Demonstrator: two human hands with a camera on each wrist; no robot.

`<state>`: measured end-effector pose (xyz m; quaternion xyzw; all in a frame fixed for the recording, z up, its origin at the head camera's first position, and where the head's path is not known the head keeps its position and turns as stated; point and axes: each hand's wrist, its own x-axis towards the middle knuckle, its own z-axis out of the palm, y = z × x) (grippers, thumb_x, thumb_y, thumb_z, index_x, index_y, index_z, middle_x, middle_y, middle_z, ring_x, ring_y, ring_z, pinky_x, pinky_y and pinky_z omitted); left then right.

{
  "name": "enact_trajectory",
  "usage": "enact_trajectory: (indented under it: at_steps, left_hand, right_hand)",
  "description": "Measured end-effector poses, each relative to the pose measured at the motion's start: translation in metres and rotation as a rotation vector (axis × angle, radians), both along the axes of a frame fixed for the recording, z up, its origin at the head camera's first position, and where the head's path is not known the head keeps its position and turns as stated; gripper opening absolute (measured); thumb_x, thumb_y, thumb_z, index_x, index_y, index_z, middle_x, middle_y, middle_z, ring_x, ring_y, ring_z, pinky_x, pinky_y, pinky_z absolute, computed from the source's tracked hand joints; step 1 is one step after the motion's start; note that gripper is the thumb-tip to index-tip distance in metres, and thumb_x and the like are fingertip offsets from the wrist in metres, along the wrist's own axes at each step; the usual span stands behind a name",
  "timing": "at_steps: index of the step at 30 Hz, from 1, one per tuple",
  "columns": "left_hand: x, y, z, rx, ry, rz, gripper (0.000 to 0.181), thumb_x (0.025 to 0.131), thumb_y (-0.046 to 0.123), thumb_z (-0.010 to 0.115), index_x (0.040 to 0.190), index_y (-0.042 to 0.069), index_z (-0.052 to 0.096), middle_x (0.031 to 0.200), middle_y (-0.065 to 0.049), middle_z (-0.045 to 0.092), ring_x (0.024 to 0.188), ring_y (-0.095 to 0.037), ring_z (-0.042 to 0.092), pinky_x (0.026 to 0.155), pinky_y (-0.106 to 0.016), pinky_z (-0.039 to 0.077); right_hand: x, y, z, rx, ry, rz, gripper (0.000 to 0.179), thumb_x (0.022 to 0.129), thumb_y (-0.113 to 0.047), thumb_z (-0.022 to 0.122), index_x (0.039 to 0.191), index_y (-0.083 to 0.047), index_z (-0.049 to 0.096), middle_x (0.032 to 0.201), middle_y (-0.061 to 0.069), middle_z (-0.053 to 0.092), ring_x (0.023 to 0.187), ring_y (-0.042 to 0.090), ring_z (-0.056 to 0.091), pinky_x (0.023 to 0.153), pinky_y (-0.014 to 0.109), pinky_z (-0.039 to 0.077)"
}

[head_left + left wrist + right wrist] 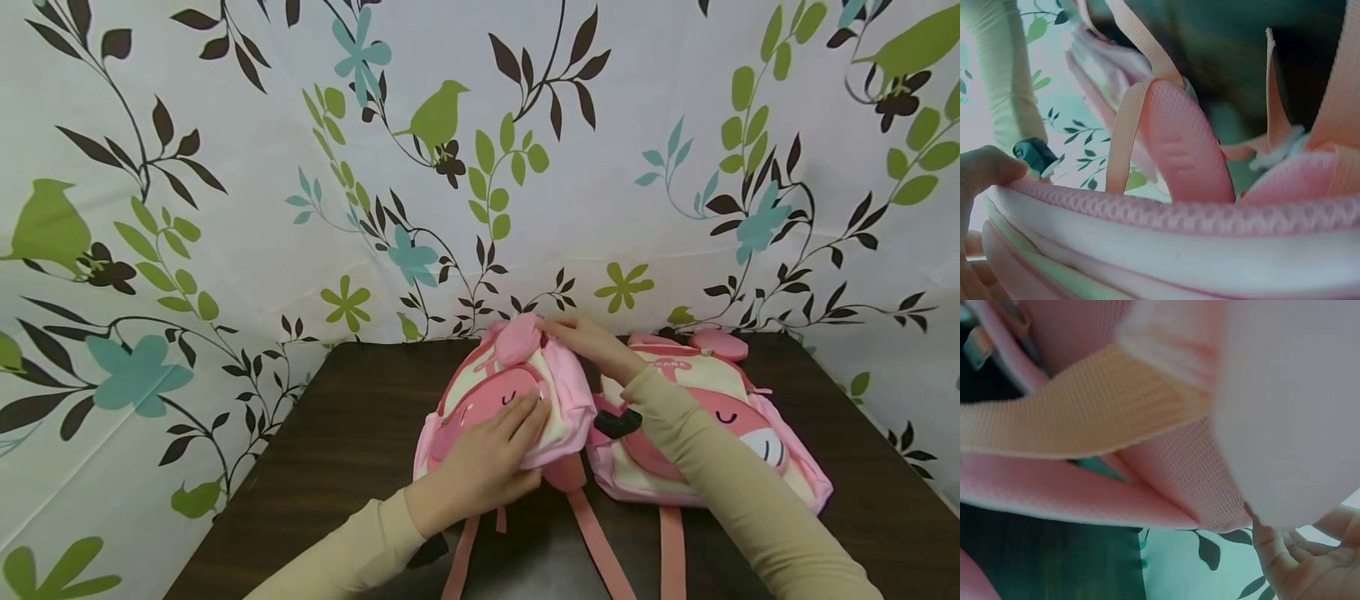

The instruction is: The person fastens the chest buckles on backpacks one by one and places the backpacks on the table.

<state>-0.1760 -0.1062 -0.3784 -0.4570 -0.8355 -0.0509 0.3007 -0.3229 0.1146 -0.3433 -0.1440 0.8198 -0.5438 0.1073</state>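
A small pink and cream backpack (487,392) with a sleeping-face front pocket is held tilted up off the dark table, left of centre in the head view. My left hand (487,458) grips its lower side, fingers across the front and thumb over the back edge in the left wrist view. At its top corner my right hand (592,342) pinches the edge; the fingertips (1266,540) show in the right wrist view. Pink shoulder straps (1182,144) with peach webbing hang from the mesh back.
A second, matching backpack (738,425) lies on the dark table (345,417) to the right, partly under my right forearm. Its webbing strap (673,550) runs toward the front. A cloth with leaves and birds (247,167) hangs behind the table.
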Motion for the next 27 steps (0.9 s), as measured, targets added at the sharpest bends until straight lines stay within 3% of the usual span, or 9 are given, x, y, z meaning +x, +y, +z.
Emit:
enact_trajectory:
  at_steps: [5, 9, 16, 27]
  left_hand:
    - [-0.001, -0.002, 0.011, 0.038, -0.033, -0.011, 0.079, 0.080, 0.027, 0.080, 0.145, -0.003, 0.048, 0.146, -0.020, 0.052, 0.132, -0.029, 0.054, 0.104, -0.038, 0.047]
    - [-0.002, -0.004, 0.017, 0.051, -0.079, -0.015, 0.080, 0.082, 0.027, 0.080, 0.147, -0.003, 0.045, 0.149, -0.020, 0.048, 0.138, -0.028, 0.048, 0.110, -0.038, 0.041]
    - [0.001, -0.004, 0.019, 0.096, -0.135, -0.018, 0.082, 0.083, 0.029, 0.080, 0.150, 0.000, 0.043, 0.152, -0.017, 0.046, 0.136, -0.026, 0.050, 0.106, -0.038, 0.044]
    - [0.005, -0.004, 0.026, 0.151, -0.154, -0.018, 0.084, 0.084, 0.030, 0.082, 0.151, 0.001, 0.042, 0.152, -0.015, 0.046, 0.135, -0.022, 0.051, 0.100, -0.036, 0.050]
  right_hand:
    - [-0.002, -0.001, 0.005, -0.065, -0.009, -0.087, 0.051, 0.099, -0.045, 0.059, 0.125, -0.002, 0.068, 0.111, 0.008, 0.066, 0.092, 0.013, 0.060, 0.078, 0.024, 0.050]
    - [-0.002, -0.002, 0.009, -0.129, -0.022, -0.117, 0.048, 0.098, -0.041, 0.062, 0.127, -0.002, 0.068, 0.111, 0.006, 0.066, 0.093, 0.012, 0.060, 0.078, 0.023, 0.050]
    - [0.005, 0.001, 0.015, -0.182, -0.072, -0.110, 0.043, 0.100, -0.037, 0.061, 0.120, 0.000, 0.069, 0.092, -0.001, 0.067, 0.082, 0.010, 0.061, 0.072, 0.023, 0.052]
    - [0.008, 0.006, 0.023, -0.195, -0.038, -0.121, 0.043, 0.097, -0.040, 0.065, 0.112, 0.000, 0.072, 0.088, -0.003, 0.067, 0.077, 0.009, 0.061, 0.068, 0.023, 0.052]
